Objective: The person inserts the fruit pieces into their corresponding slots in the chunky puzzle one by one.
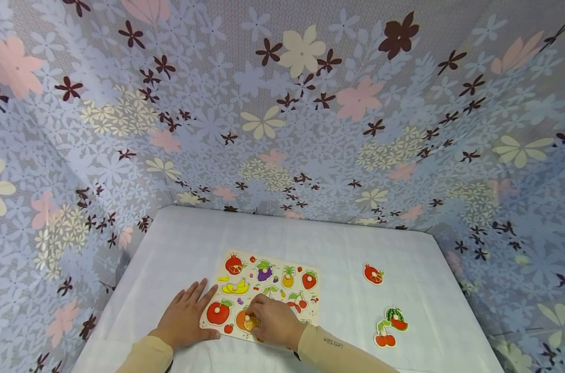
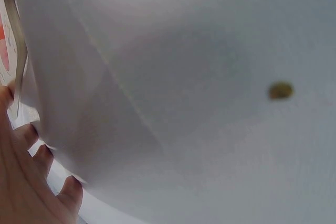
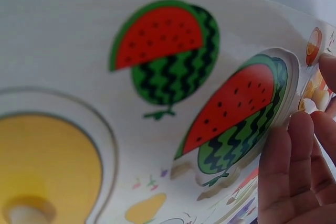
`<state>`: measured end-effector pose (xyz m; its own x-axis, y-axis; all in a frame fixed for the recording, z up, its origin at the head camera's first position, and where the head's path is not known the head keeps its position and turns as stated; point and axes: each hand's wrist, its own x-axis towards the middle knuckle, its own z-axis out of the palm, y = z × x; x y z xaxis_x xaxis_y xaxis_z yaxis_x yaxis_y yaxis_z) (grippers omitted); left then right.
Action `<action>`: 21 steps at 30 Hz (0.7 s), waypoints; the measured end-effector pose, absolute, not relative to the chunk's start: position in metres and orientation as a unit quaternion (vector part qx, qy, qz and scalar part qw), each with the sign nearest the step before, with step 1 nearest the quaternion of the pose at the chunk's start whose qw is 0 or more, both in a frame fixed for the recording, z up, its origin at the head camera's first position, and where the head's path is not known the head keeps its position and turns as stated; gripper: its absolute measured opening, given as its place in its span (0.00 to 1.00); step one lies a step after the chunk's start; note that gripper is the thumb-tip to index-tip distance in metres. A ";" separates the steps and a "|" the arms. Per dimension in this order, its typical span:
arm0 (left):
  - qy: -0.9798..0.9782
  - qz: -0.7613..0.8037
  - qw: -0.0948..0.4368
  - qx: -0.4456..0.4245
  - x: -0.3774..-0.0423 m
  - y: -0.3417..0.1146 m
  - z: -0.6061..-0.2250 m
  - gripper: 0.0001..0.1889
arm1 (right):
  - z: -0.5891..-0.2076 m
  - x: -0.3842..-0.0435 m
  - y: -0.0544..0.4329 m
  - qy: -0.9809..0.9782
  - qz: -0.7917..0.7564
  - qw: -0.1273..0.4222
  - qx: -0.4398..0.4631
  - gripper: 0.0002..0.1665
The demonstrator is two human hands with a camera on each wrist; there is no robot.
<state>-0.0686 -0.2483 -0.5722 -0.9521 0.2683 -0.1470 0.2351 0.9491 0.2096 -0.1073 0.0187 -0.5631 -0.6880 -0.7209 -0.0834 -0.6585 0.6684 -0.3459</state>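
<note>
A white fruit puzzle board [image 1: 276, 263] lies on the table with several fruit pieces in it. My left hand [image 1: 184, 316] rests flat beside its left edge, fingers spread, thumb by the near left corner. In the left wrist view, the left hand's fingers [image 2: 42, 156] lie on the white cloth near the board's edge. My right hand [image 1: 275, 318] reaches over the near side and pinches the orange piece [image 1: 240, 318]. In the right wrist view the right hand [image 3: 299, 177] is bent in beside the watermelon picture [image 3: 231, 111] in its recess; the fingertip contact is partly hidden.
Loose on the white cloth right of the board lie a pomegranate piece [image 1: 373, 274], a watermelon piece [image 1: 397, 319] and a cherry piece [image 1: 385, 336]; the last two touch or overlap. Flowered curtains [image 1: 282, 155] enclose the table at the back and sides.
</note>
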 end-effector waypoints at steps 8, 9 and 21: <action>0.984 0.091 0.087 0.125 -0.068 -0.248 -0.573 0.60 | -0.562 -0.107 0.018 0.908 -0.130 0.111 -0.382 0.18; 0.984 0.092 0.085 0.126 -0.068 -0.248 -0.574 0.60 | -0.561 -0.107 0.018 0.909 -0.129 0.111 -0.381 0.18; 0.984 0.091 0.091 0.123 -0.068 -0.248 -0.571 0.61 | -0.557 -0.110 0.025 0.910 -0.149 0.126 -0.365 0.16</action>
<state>-0.0682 -0.2477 -0.5706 -0.9530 0.2589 -0.1573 0.2258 0.9532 0.2011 -0.1104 0.0248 -0.5571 -0.7021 -0.7018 -0.1203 -0.6266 0.6892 -0.3639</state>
